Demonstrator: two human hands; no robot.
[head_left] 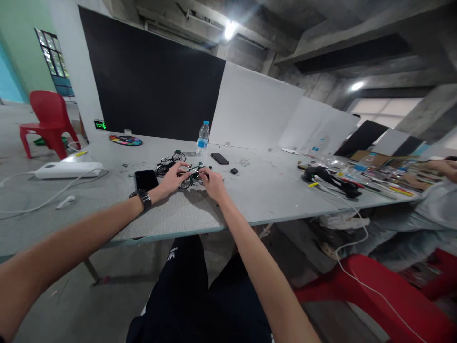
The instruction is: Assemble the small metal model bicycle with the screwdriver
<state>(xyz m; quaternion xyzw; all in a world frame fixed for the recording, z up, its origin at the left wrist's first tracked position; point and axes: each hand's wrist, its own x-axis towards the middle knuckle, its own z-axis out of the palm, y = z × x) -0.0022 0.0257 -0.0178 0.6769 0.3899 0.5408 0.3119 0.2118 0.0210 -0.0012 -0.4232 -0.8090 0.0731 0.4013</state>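
A small model bicycle (187, 179) with a green frame and black wheels stands on the grey table (250, 200). My left hand (173, 177), with a black watch on its wrist, is closed on the model's left side. My right hand (213, 181) pinches the model's right end with bent fingers. A second small model bicycle (167, 163) lies just behind my left hand. A black phone (146, 179) lies flat to the left of my left wrist.
A water bottle (202, 138), another black phone (220, 158) and a small black part (234, 171) sit behind. A white power strip (67, 170) with cables lies left. Another person's arms (433, 171) and tools are at the right. Red chairs (50, 121) stand around.
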